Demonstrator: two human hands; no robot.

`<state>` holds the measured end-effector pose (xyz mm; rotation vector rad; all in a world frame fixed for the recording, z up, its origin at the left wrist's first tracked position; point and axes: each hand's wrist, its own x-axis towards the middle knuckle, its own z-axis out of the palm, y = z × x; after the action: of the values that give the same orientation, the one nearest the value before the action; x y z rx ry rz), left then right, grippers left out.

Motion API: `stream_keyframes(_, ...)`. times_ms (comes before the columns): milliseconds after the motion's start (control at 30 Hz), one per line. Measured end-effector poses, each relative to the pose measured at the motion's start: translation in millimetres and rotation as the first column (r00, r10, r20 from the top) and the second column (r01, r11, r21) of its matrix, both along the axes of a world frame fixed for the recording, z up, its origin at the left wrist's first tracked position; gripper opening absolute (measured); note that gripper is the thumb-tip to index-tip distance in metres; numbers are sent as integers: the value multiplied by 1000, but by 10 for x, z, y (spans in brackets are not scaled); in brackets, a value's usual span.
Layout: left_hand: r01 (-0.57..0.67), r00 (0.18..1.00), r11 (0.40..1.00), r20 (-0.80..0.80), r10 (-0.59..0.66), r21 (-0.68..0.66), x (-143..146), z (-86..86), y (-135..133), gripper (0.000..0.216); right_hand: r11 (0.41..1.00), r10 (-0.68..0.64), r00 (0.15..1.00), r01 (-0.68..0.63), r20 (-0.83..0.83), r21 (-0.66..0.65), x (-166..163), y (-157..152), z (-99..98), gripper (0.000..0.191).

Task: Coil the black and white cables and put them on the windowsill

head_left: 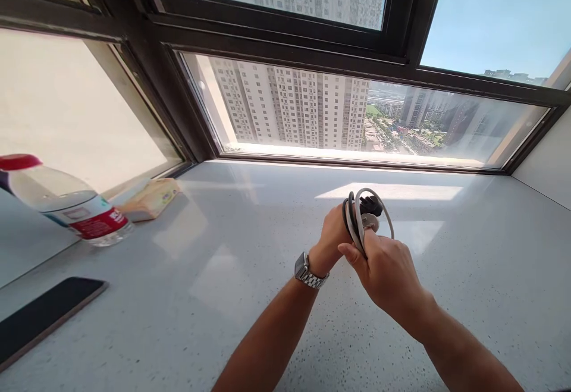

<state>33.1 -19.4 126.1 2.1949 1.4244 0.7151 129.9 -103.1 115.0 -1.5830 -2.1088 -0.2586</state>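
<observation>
Together, the left hand (333,232) and right hand (384,270) close around a coiled cable bundle (363,216), held above the middle of the grey windowsill counter (232,273); a water bottle (66,204) lies near its left edge.

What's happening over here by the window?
A person holds a coiled bundle of cables in both hands above a pale window ledge. The left hand and right hand both grip it. A water bottle, a tissue pack and a dark phone lie on the left.
</observation>
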Motion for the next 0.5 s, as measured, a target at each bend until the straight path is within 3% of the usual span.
stream_keyframes(100, -32, 976, 998, -215, 43, 54, 12, 42, -36, 13, 996, -14, 999, 18, 44, -83, 1, -15, 29, 49)
stream_keyframes(200, -41, 960, 994, -273, 67, 99, 4, 28, -33, 18, 987, -67, 994, 77, 81, -137, 13, -24, 70, 40)
stream_keyframes(333, 17, 973, 986, -231, 22, 164, -11, -20, -10, 14, 981, -146, 987, 152, 60, -117, 124, -18, 115, 39)
stream_keyframes(500, 103, 994, 957, -67, -88, 270, -18, -6, -38, 17, 988, -133, 981, 143, -144, 61, 377, 20, 156, 47)
